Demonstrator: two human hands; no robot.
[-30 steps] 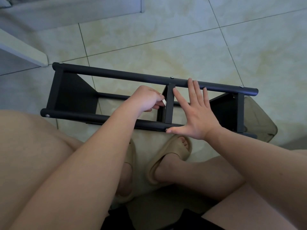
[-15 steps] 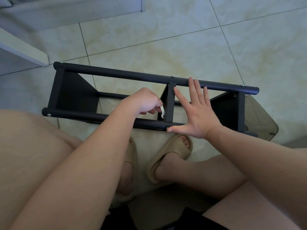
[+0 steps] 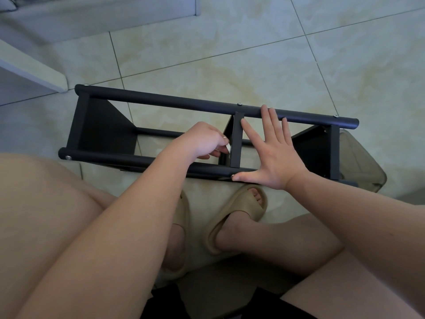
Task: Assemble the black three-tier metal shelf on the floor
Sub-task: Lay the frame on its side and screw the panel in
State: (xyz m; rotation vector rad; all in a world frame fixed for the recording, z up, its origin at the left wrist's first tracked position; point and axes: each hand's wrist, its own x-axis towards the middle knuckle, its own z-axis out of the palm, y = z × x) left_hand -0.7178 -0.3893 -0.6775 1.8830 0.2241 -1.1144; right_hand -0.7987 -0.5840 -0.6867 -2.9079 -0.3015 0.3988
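- One head view to work from: the black shelf [image 3: 174,104] lies on its side on the tiled floor [image 3: 230,54], just beyond the person's feet, with its length running left to right.
- Two long tubes frame it, the far tube [image 3: 299,113] and the near tube [image 3: 115,158], and I count three flat tiers standing on edge between them: the left tier [image 3: 101,132], the middle tier [image 3: 236,143] and the right tier [image 3: 310,150].
- I see the left hand [image 3: 202,139] curled inside the frame just left of the middle tier. Its fingertips pinch a small pale piece [image 3: 228,147] against that tier's edge, and I cannot tell what the piece is.
- I see the right hand [image 3: 276,155] spread flat across the frame just right of the middle tier, with the thumb lying along the near tube and the fingertips reaching the far tube.
- A smoky translucent object [image 3: 358,162] sits beneath the shelf's right end.
- Beige sandals [image 3: 239,212] are on both feet, near the shelf's middle.
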